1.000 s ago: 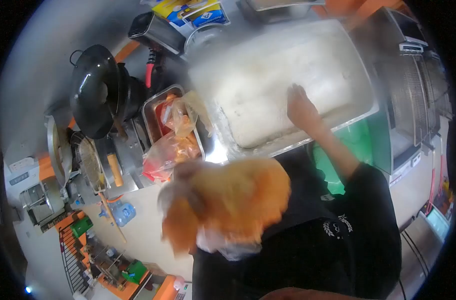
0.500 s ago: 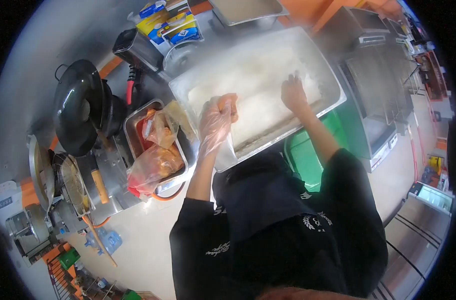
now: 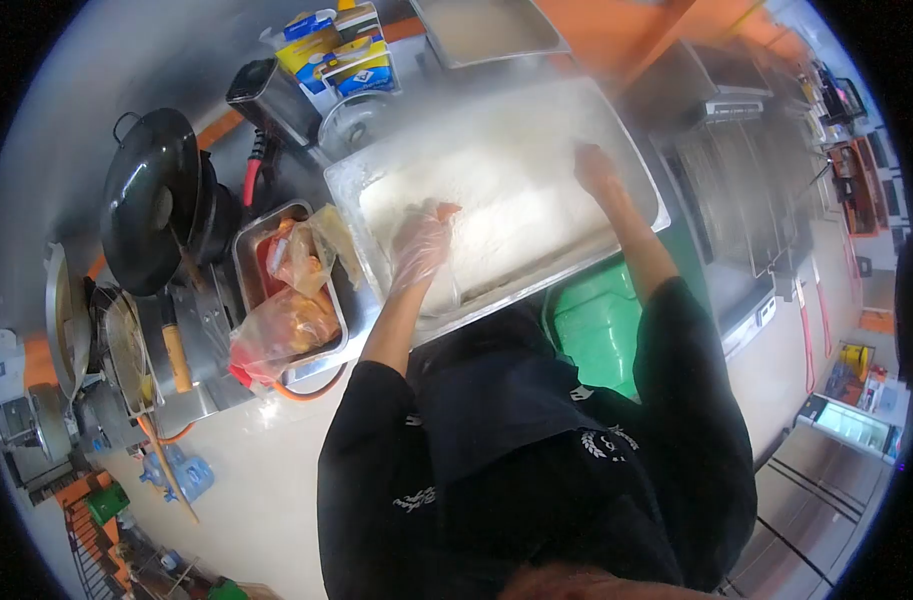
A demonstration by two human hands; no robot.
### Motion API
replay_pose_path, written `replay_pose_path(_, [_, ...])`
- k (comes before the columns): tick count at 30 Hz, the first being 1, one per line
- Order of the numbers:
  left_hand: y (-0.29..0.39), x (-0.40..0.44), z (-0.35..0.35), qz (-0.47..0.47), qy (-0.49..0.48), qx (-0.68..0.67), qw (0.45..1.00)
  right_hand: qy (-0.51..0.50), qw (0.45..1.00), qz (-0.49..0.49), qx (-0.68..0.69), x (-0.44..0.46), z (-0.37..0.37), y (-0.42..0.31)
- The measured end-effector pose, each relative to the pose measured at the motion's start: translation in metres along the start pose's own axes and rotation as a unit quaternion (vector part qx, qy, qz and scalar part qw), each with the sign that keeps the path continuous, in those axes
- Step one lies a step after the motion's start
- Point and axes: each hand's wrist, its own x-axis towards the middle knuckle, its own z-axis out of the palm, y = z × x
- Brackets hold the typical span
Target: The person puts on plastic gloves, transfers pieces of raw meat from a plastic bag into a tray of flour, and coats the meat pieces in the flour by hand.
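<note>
A large metal tray (image 3: 638,150) of white flour (image 3: 516,180) lies in front of me. My left hand (image 3: 419,245), in a clear plastic glove, is closed on a piece of raw chicken (image 3: 446,211) low over the flour at the tray's left side. Only an orange-pink end of the piece shows past the fingers. My right hand (image 3: 598,170) is bare and closed, at the tray's right side by the flour. Whatever lies inside its fingers is hidden.
Left of the tray stands a steel pan (image 3: 344,335) with bagged raw meat (image 3: 306,322). A black wok (image 3: 146,215) and a strainer (image 3: 131,350) lie beyond. A green bin (image 3: 591,325) is below the tray; fryer baskets (image 3: 731,190) stand at right.
My left hand has lowered the chicken piece toward the flour and turned over it. My right hand has moved up the tray, and its fingers have curled in. The whole view has shifted slightly.
</note>
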Motion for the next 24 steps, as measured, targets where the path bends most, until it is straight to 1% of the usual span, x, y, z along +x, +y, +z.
replay_pose_path(2, [0.006, -0.003, 0.000, 0.008, 0.008, 0.054, 0.998, -0.023, 1.000, 0.010, -0.010, 0.015, -0.007, 0.002])
replay_pose_path(3, [0.011, -0.006, -0.003, 0.012, 0.012, 0.081, 0.997, 0.025, 0.999, 0.005, 0.020, 0.014, -0.012, 0.001])
replay_pose_path(5, [0.020, -0.011, -0.009, -0.001, -0.008, 0.091, 0.996, 0.120, 0.990, -0.004, 0.079, 0.005, -0.018, -0.002])
replay_pose_path(6, [0.022, -0.012, -0.010, -0.008, -0.017, 0.095, 0.995, 0.131, 0.986, -0.006, 0.103, 0.001, -0.020, 0.000])
replay_pose_path(8, [0.012, -0.011, -0.004, 0.025, -0.007, 0.070, 0.997, 0.151, 0.977, -0.011, 0.150, -0.007, -0.027, 0.010])
replay_pose_path(9, [0.008, -0.011, -0.001, 0.040, -0.001, 0.057, 0.998, 0.096, 0.955, -0.020, 0.278, -0.009, -0.029, 0.020])
replay_pose_path(10, [0.013, -0.015, -0.007, 0.036, 0.001, 0.060, 0.998, 0.036, 0.915, -0.026, 0.401, -0.013, -0.029, 0.032])
replay_pose_path(12, [0.019, -0.021, -0.012, 0.029, 0.002, 0.063, 0.998, 0.028, 0.931, -0.033, 0.363, -0.012, -0.019, 0.035])
replay_pose_path(13, [0.021, -0.022, -0.013, 0.028, 0.003, 0.061, 0.998, 0.084, 0.976, -0.034, 0.200, -0.005, -0.013, 0.028])
replay_pose_path(14, [0.019, -0.020, -0.009, 0.030, 0.002, 0.055, 0.998, 0.138, 0.990, -0.031, 0.030, -0.001, -0.005, 0.022])
replay_pose_path(17, [0.006, -0.015, 0.006, 0.066, 0.001, 0.058, 0.996, 0.156, 0.977, 0.077, 0.121, 0.008, 0.013, 0.003])
replay_pose_path(18, [0.002, -0.013, 0.007, 0.083, 0.001, 0.063, 0.995, 0.191, 0.974, -0.068, 0.100, 0.009, 0.011, 0.007])
replay_pose_path(19, [-0.002, -0.011, 0.008, 0.092, -0.003, 0.056, 0.994, 0.192, 0.965, -0.061, 0.167, 0.010, 0.010, 0.010])
replay_pose_path(21, [-0.009, -0.012, 0.010, 0.105, -0.014, 0.037, 0.994, 0.188, 0.935, -0.050, 0.296, 0.000, 0.001, 0.009])
replay_pose_path(22, [-0.008, -0.013, 0.006, 0.103, -0.030, 0.010, 0.994, 0.172, 0.874, -0.036, 0.452, -0.008, 0.002, 0.010])
replay_pose_path(23, [-0.007, -0.015, 0.002, 0.099, -0.047, -0.018, 0.994, 0.150, 0.789, -0.020, 0.595, -0.018, 0.003, 0.013])
replay_pose_path(24, [-0.007, -0.015, -0.001, 0.097, -0.063, -0.045, 0.992, 0.106, 0.741, 0.001, 0.663, -0.024, -0.004, 0.014])
